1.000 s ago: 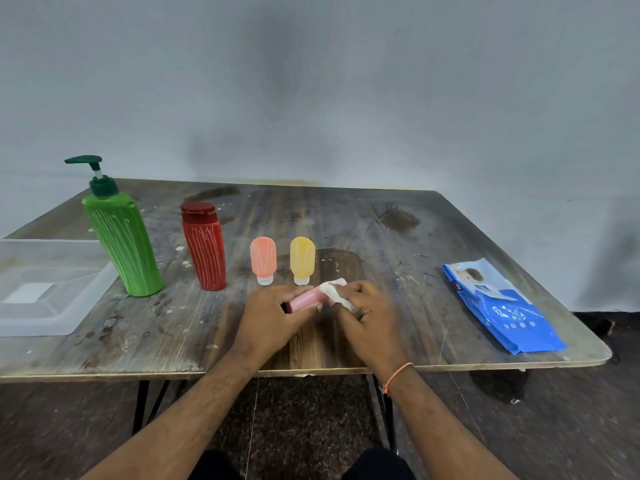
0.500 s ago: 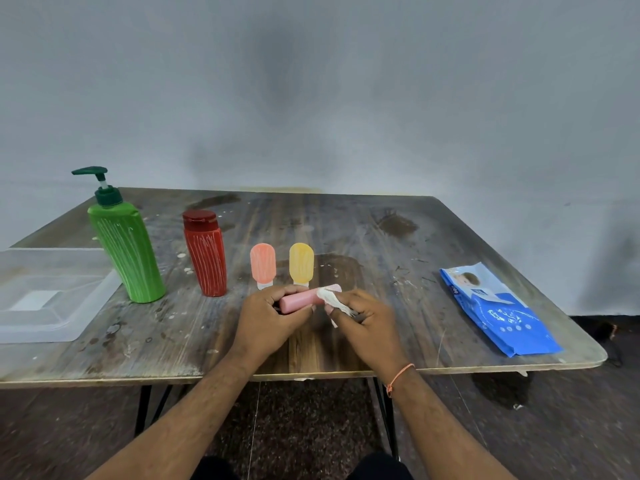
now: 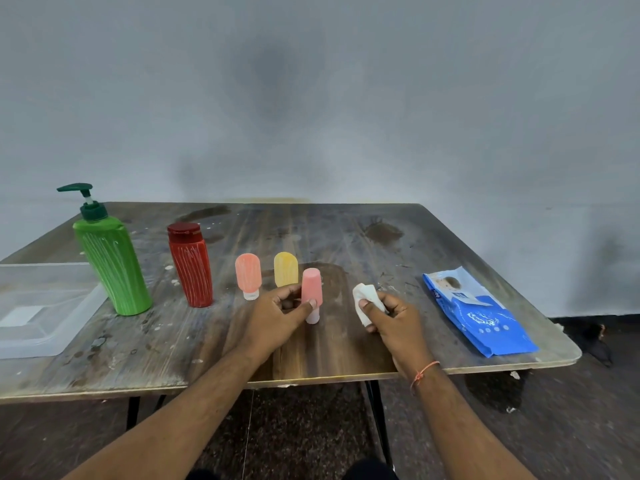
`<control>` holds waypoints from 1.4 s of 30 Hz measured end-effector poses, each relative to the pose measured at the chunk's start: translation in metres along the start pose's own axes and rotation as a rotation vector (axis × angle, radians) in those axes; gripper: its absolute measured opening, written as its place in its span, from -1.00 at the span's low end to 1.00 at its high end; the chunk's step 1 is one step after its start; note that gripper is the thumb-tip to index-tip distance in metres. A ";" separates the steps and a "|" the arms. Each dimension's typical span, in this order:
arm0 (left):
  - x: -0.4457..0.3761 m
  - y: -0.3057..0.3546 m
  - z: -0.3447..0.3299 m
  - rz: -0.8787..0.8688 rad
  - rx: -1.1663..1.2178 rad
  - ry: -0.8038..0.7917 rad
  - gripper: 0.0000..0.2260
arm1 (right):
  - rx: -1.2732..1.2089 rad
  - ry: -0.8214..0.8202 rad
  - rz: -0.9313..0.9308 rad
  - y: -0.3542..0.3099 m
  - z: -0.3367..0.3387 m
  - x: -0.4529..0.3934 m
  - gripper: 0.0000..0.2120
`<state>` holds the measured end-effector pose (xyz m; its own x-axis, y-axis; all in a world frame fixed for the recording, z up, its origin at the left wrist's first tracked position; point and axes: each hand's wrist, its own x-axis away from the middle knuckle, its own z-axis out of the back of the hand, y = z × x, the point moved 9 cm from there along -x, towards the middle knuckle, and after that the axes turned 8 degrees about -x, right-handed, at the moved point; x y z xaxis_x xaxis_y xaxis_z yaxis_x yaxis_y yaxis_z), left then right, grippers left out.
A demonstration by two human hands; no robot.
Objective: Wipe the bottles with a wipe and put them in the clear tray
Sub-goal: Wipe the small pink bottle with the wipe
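My left hand (image 3: 277, 317) holds a small pink bottle (image 3: 311, 289) upright, cap down, near the middle of the table. My right hand (image 3: 388, 317) grips a crumpled white wipe (image 3: 365, 301), a little to the right of that bottle and apart from it. Behind stand a small peach bottle (image 3: 248, 276) and a small yellow bottle (image 3: 286, 269). Further left are a red bottle (image 3: 191, 266) and a tall green pump bottle (image 3: 109, 258). The clear tray (image 3: 41, 327) sits at the table's left edge.
A blue pack of wipes (image 3: 478, 313) lies at the right side of the worn wooden table (image 3: 156, 348). A grey wall rises behind the table. The table's front edge runs just under my forearms.
The pink bottle went from lying sideways between both hands to standing upright in my left hand. My right hand drew away to the right with the wipe.
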<state>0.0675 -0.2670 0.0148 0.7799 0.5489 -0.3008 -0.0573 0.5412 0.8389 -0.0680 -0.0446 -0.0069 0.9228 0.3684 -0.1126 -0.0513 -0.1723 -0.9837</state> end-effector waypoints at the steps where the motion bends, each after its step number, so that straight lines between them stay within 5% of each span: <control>1: -0.003 0.007 -0.008 -0.010 0.022 -0.007 -0.69 | -0.003 0.008 -0.001 0.001 0.004 -0.001 -0.78; 20: -0.056 0.019 -0.068 -0.025 -0.080 -0.096 -0.62 | 0.069 -0.126 0.071 0.003 -0.001 -0.008 -0.81; 39: -0.021 0.009 -0.048 0.091 -0.043 -0.075 -0.28 | 0.124 -0.087 0.076 -0.002 0.001 -0.004 -0.65; 42: -0.001 0.003 -0.031 0.085 -0.134 -0.016 -0.40 | 0.141 -0.092 0.085 0.000 0.001 -0.005 -0.64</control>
<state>0.0469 -0.2460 0.0034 0.7785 0.5868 -0.2226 -0.2058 0.5738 0.7928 -0.0728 -0.0449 -0.0063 0.8745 0.4409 -0.2024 -0.1866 -0.0793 -0.9792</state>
